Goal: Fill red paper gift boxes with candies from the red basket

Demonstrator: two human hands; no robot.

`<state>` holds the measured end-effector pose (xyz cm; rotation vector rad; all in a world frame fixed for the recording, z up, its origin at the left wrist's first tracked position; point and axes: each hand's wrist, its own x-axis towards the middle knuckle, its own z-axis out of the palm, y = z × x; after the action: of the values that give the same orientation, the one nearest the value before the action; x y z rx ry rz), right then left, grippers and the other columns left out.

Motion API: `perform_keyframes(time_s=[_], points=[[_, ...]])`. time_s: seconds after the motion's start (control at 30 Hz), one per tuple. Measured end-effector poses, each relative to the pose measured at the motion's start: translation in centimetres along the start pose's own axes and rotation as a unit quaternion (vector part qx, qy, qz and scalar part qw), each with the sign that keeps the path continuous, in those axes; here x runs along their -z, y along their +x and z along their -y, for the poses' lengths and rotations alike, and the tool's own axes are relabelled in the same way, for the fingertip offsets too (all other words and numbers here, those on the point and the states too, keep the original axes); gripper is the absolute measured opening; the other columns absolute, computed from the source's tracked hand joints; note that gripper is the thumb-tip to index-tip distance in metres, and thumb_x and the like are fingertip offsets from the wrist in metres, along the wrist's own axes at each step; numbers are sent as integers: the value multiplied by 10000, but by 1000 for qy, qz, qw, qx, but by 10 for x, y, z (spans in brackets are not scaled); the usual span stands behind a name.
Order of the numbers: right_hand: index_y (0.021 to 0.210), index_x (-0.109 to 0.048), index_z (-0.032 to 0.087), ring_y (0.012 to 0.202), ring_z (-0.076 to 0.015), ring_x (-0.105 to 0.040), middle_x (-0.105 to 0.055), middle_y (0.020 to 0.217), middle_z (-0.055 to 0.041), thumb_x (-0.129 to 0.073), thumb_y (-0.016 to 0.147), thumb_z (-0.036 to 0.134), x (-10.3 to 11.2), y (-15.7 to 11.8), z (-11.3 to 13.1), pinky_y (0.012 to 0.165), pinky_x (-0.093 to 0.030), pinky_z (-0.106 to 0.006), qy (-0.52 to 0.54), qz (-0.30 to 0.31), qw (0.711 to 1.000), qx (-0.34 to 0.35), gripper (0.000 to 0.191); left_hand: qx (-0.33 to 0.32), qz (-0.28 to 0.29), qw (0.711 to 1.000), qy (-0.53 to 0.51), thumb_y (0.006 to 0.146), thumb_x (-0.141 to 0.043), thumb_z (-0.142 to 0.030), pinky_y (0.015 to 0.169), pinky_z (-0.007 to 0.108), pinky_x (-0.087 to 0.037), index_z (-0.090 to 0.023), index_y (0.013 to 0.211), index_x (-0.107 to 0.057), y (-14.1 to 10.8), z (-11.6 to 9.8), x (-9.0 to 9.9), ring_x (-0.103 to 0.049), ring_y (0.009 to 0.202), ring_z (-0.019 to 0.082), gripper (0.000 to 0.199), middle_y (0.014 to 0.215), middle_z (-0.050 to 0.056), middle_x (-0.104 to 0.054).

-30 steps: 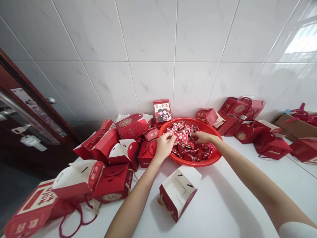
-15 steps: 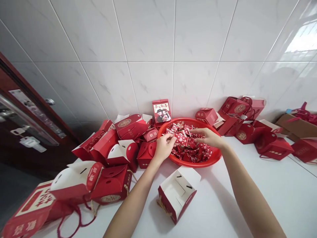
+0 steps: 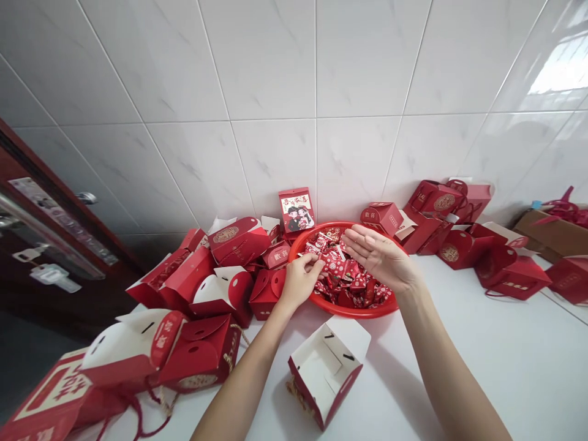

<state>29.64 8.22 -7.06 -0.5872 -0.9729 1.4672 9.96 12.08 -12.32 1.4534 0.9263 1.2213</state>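
Note:
A red plastic basket (image 3: 353,313) is full of small wrapped candies (image 3: 356,285) in red and white-dotted wrappers. Over its left side, my left hand (image 3: 299,283) has thumb and fingers pinched at the edge of a dotted candy (image 3: 331,263). My right hand (image 3: 379,257) hovers above the basket's right part, palm showing, fingers stretched out and nothing in it. In front of the basket stands an open red gift box (image 3: 321,367) with a white inside and a rope handle; no candies show inside it.
Several red gift boxes (image 3: 202,349) crowd the left side, and more boxes (image 3: 459,245) stand at the right. A box with a cartoon couple (image 3: 296,211) leans by the tiled wall (image 3: 275,153). A cardboard carton (image 3: 551,229) is far right; a door with keys (image 3: 55,275) is left.
My right hand has lifted from the candies and turned its palm into view, fingers straightened. My left hand stays pinched at the basket's left side. The view has shifted slightly.

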Motion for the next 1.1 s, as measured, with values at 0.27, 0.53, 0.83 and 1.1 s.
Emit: perform_keyframes(time_s=[0.27, 0.53, 0.83, 1.1], points=[[961, -786, 265, 925, -169, -739, -790, 923, 12, -914, 609, 195, 1, -1, -1, 1036, -552, -358, 7, -1, 1000, 2, 382, 1, 6, 1000, 11, 730, -777, -427, 642, 349, -646, -200, 698, -641, -1, -3, 0, -740, 620, 229, 267, 689, 17, -701], [766, -776, 210, 579, -125, -676, -711, 630, 24, -986, 496, 278, 10, 5, 0, 642, -621, -263, -42, -90, 993, 61, 349, 20, 20, 1000, 2, 746, -752, -446, 672, 350, -650, -201, 715, -618, 0, -2, 3, -745, 623, 221, 281, 692, 5, -692], [578, -623, 190, 289, -21, -335, -429, 373, 107, -973, 560, 392, 32, 12, 1, 387, -459, -197, -87, -167, 977, 103, 405, 22, 22, 999, -11, 754, -744, -402, 668, 336, -657, -191, 706, -622, -1, -4, 3, -739, 609, 208, 248, 687, -3, -677], [418, -306, 235, 279, -62, -190, -187, 317, 75, -581, 829, 672, 42, 13, -1, 336, -304, -252, -141, -248, 945, 159, 659, 33, 23, 999, -10, 752, -741, -392, 667, 324, -654, -192, 691, -612, -1, -6, 3, -734, 609, 198, 246, 672, -10, -656]])
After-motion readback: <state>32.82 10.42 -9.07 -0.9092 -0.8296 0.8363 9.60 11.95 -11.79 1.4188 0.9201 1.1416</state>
